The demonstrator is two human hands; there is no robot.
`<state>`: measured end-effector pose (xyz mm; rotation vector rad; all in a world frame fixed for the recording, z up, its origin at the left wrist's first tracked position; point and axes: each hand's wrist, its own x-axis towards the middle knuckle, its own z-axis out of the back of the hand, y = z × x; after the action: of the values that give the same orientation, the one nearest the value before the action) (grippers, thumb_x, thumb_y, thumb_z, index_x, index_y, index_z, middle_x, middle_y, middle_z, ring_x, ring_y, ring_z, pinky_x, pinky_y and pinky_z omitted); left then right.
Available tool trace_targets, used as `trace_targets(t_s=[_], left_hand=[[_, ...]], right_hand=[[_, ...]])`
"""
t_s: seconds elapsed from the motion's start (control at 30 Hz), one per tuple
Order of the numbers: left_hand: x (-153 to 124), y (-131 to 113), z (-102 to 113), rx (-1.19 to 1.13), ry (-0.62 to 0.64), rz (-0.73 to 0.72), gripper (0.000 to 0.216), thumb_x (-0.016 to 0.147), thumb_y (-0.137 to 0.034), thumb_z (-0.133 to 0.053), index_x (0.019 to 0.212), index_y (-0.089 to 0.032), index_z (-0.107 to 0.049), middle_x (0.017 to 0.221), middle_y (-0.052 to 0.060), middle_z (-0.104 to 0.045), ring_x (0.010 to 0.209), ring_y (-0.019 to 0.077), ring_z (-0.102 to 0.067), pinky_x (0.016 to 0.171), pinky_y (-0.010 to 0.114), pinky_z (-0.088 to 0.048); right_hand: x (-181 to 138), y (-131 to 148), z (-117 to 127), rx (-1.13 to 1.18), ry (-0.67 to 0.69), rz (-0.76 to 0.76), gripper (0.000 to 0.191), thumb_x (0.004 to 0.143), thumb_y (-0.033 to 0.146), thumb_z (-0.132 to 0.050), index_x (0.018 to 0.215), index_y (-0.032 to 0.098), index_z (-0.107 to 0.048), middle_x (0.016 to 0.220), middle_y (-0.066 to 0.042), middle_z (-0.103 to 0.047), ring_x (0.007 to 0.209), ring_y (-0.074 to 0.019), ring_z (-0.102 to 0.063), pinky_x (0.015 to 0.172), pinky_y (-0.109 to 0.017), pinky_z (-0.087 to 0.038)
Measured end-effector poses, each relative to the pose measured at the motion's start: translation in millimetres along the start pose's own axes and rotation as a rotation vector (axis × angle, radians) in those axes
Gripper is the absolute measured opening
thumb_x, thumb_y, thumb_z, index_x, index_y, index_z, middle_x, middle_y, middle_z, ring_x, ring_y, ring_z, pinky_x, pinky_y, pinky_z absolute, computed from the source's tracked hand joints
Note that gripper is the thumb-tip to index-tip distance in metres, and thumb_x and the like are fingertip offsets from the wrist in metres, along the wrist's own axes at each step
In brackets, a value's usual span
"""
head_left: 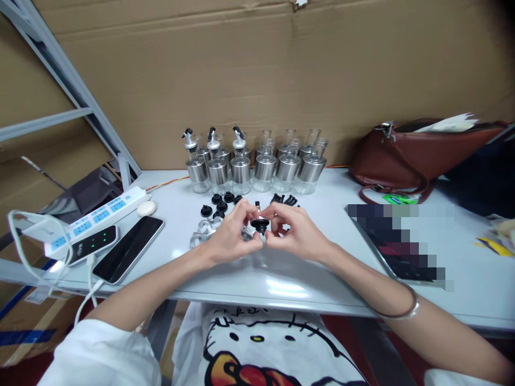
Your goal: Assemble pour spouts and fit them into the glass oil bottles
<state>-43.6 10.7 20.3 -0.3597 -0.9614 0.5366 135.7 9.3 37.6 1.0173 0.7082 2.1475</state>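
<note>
My left hand and my right hand meet over the middle of the white table. Both pinch a small pourer spout with a black stopper base and a metal top. Loose black stoppers lie just beyond my left hand, and metal spout parts lie by my left fingers. More black pieces sit beyond my right hand. Behind them stand several glass and steel bottles; three on the left carry fitted spouts.
At the left lie a white power strip, a power bank, a black phone and a white cable. A brown bag sits at the back right. A tablet, pixelated, lies at right. Cardboard forms the back wall.
</note>
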Motion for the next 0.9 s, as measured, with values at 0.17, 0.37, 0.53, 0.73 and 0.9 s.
trace_targets(t_s=[0.17,0.37,0.53,0.73,0.9], left_hand=[[-0.6,-1.2,0.4,0.026,0.006,-0.012,0.028,0.071,-0.008,-0.05,0.086,-0.023,-0.033,0.079,-0.004,-0.036,0.069,0.0105,-0.039,0.062,0.023,-0.035],[-0.7,0.9,-0.2,0.05,0.005,-0.012,0.028,0.07,-0.009,-0.05,0.081,-0.023,-0.028,0.077,-0.004,-0.035,0.068,0.0107,-0.038,0.061,0.023,-0.034],[0.0,2.8,-1.0,0.007,-0.039,0.039,0.031,0.068,-0.011,-0.053,0.086,-0.023,-0.031,0.079,-0.004,-0.038,0.067,0.0101,-0.039,0.06,0.023,-0.037],[0.7,5.7,-1.8,-0.021,-0.128,0.036,0.034,0.072,-0.01,-0.053,0.099,-0.023,-0.036,0.093,0.001,-0.048,0.08,0.0121,-0.049,0.069,0.027,-0.044],[0.6,6.3,-2.9,-0.033,-0.127,0.014,0.036,0.076,-0.008,-0.053,0.105,-0.023,-0.039,0.1,0.003,-0.051,0.089,0.0135,-0.054,0.073,0.028,-0.048]], right_hand=[[-1.1,0.3,-0.8,0.015,-0.006,-0.019,0.012,0.067,0.012,-0.055,0.078,0.016,-0.055,0.074,0.001,-0.058,0.047,-0.0037,-0.04,0.045,-0.017,-0.036],[-1.6,0.1,-2.6,0.025,-0.013,-0.033,0.009,0.068,0.014,-0.056,0.076,0.016,-0.055,0.074,0.0,-0.059,0.047,-0.004,-0.04,0.044,-0.018,-0.037],[1.2,-1.3,0.1,0.065,0.009,-0.071,0.016,0.067,0.015,-0.056,0.082,0.016,-0.057,0.075,-0.001,-0.064,0.051,-0.0077,-0.055,0.051,-0.02,-0.047],[2.1,-5.2,2.7,0.131,-0.049,-0.053,0.017,0.073,0.018,-0.059,0.09,0.018,-0.057,0.08,-0.002,-0.07,0.065,-0.0126,-0.068,0.065,-0.024,-0.056],[2.4,-9.1,1.8,0.056,-0.127,-0.005,0.019,0.073,0.018,-0.06,0.092,0.019,-0.057,0.087,-0.003,-0.069,0.068,-0.0128,-0.066,0.065,-0.026,-0.058]])
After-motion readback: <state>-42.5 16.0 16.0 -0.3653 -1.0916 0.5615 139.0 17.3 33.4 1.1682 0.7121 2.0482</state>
